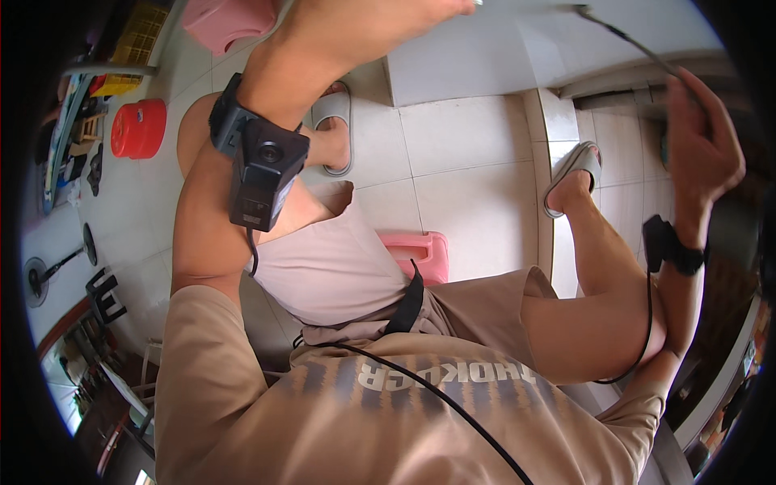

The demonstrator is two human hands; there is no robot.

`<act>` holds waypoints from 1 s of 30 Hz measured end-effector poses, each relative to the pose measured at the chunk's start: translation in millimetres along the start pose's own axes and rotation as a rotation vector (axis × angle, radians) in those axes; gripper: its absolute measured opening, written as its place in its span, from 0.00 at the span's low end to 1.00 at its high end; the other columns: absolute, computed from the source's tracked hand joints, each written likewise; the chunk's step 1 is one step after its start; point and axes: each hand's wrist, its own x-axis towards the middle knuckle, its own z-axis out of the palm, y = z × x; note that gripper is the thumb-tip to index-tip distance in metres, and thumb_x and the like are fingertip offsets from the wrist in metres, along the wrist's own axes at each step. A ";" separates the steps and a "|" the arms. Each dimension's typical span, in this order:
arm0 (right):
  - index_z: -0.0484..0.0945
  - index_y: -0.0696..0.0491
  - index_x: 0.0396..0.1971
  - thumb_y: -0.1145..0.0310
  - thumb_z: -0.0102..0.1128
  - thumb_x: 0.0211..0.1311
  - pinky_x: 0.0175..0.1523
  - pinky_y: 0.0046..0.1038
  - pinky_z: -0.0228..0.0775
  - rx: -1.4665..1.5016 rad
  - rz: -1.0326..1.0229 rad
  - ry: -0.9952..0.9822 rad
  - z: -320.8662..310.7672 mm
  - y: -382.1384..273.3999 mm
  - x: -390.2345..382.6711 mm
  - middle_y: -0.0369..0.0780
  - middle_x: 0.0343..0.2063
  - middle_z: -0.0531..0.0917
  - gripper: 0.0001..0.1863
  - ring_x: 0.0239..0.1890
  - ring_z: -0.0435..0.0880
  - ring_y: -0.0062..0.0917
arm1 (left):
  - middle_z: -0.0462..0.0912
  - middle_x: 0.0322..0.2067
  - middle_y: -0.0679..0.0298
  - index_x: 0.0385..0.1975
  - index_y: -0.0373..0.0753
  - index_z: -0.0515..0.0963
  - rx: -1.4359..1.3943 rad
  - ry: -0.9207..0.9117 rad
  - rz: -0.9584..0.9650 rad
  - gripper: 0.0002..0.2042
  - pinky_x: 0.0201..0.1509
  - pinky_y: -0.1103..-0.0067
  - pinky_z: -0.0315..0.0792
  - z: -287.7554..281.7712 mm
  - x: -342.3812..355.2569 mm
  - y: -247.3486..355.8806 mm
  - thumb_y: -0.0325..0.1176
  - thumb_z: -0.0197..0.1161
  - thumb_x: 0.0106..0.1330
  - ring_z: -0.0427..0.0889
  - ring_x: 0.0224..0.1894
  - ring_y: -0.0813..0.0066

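Note:
My left hand (440, 6) reaches forward at the top edge of the head view, where most of it is cut off. Only some fingers show, beside a tiny whitish bit that I cannot make out. Close below it is a smooth pale grey panel (461, 61). My right hand (703, 141), raised at the far right, is closed round one end of a thin dark rod (626, 36). That rod slants up and left across the panel, its darker tip apart from my left hand. Motion blurs some of the right fingers.
Pale floor tiles (461, 194) lie between my sandalled feet, with a raised ledge (558, 121) by the right foot. A pink stool (432, 255) is under me. At left stand a red stool (139, 129), another pink stool (226, 24) and a fan (61, 267).

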 end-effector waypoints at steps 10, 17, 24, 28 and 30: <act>0.91 0.50 0.43 0.70 0.76 0.61 0.26 0.09 0.54 0.003 -0.044 -0.009 0.2 -3.6 -1.3 0.21 0.17 0.73 0.11 0.21 0.64 0.03 | 0.85 0.27 0.46 0.27 0.32 0.84 0.043 0.008 0.004 0.04 0.39 0.67 0.80 10.3 -1.8 10.4 0.26 0.67 0.57 0.87 0.33 0.51; 0.89 0.57 0.43 0.73 0.73 0.63 0.32 0.13 0.71 0.125 0.099 -0.077 14.5 12.2 -10.9 0.33 0.28 0.88 0.10 0.25 0.79 0.10 | 0.83 0.26 0.46 0.24 0.32 0.82 0.082 -0.058 0.018 0.02 0.37 0.63 0.78 11.9 -8.9 1.7 0.24 0.65 0.56 0.85 0.32 0.47; 0.90 0.49 0.46 0.69 0.77 0.60 0.26 0.12 0.54 0.173 0.006 0.137 -17.4 18.7 3.5 0.24 0.22 0.77 0.14 0.22 0.64 0.07 | 0.86 0.26 0.51 0.27 0.34 0.85 0.135 -0.018 0.118 0.02 0.34 0.68 0.79 19.3 -10.8 -3.4 0.24 0.67 0.57 0.86 0.29 0.55; 0.90 0.52 0.45 0.73 0.75 0.61 0.25 0.14 0.52 0.138 -0.018 -0.074 3.8 6.6 -7.9 0.24 0.22 0.77 0.12 0.22 0.62 0.07 | 0.86 0.24 0.54 0.27 0.36 0.85 0.149 -0.038 0.052 0.03 0.37 0.65 0.80 24.2 -10.3 -7.6 0.27 0.68 0.56 0.85 0.29 0.55; 0.89 0.53 0.45 0.75 0.74 0.62 0.25 0.14 0.53 0.171 -0.118 -0.134 4.9 -7.9 -7.2 0.25 0.22 0.78 0.11 0.22 0.63 0.07 | 0.86 0.24 0.55 0.29 0.36 0.85 0.172 -0.024 0.073 0.04 0.34 0.70 0.78 24.2 -11.2 -10.7 0.28 0.69 0.56 0.84 0.26 0.60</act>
